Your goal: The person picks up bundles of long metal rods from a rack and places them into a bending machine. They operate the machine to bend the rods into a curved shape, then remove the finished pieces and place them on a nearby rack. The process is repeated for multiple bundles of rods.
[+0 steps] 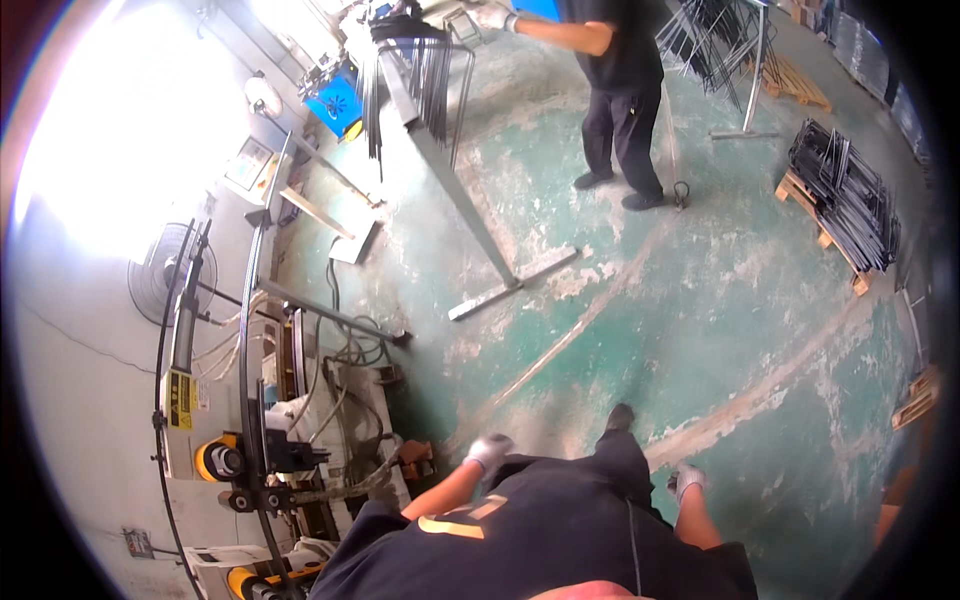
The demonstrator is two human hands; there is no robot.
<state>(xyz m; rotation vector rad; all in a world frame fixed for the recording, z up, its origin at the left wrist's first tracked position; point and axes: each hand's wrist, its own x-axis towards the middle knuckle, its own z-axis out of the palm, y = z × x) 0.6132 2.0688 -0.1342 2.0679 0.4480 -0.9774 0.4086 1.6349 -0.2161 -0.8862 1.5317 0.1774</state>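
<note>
My left hand [490,451], in a pale work glove, hangs in front of my waist on the left. Motion smears its fingers, and I make out nothing held in it. On the other side, my right hand [687,481] wears a similar glove and hangs beside my hip. Its fingers look loosely bent and apart, with no object visible in them. Both hands are over the green floor [640,330], touching nothing I can see. One of my shoes [621,416] shows ahead of my body.
A machine with a rail [254,360] and cables runs along the left. A grey T-footed stand [470,215] carries dark rods [430,90] ahead. Beyond it stands a person in dark clothes [625,95]. Bundled black metal parts [845,190] lie on a wooden pallet [800,200] at right.
</note>
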